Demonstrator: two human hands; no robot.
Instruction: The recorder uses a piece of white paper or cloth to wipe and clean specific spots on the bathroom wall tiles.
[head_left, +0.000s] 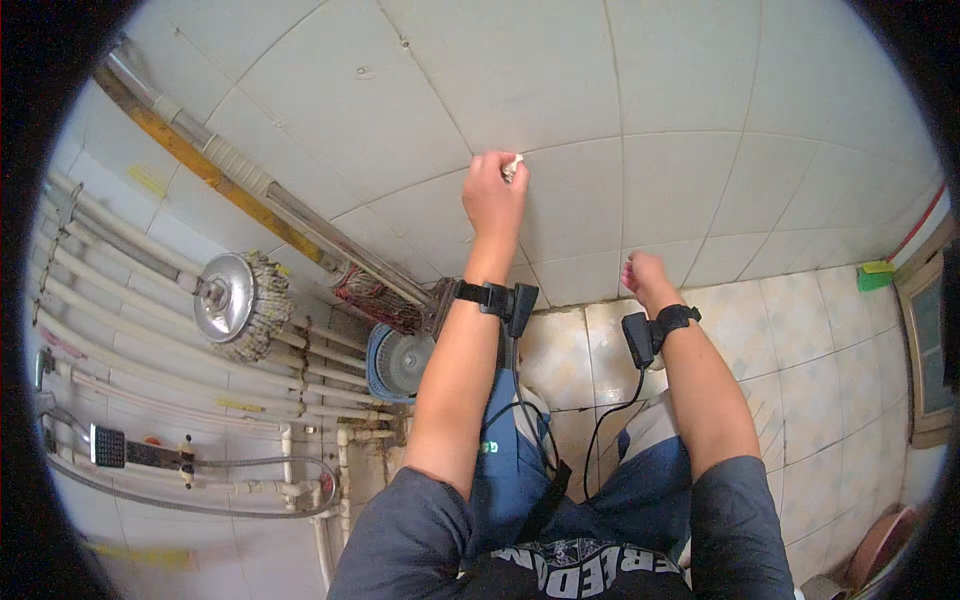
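My left hand [492, 192] is raised against the white tiled wall [560, 80] in front of me. Its fingers are closed on a small crumpled white wad [513, 166], which looks like tissue or cloth and sits close to a tile joint. Lower and further right, my right hand [646, 276] is curled closed near the foot of the wall. Whatever its fingers may hold is hidden. Each forearm wears a black strap with a small black box and a cable.
Along the left wall run white pipes [130, 310], a round mop head [226, 300], a shower head [108, 446] and long poles. A blue bucket [378, 370] stands beside my left forearm. A green plastic piece [875, 276] and a reddish basin [882, 545] are at right.
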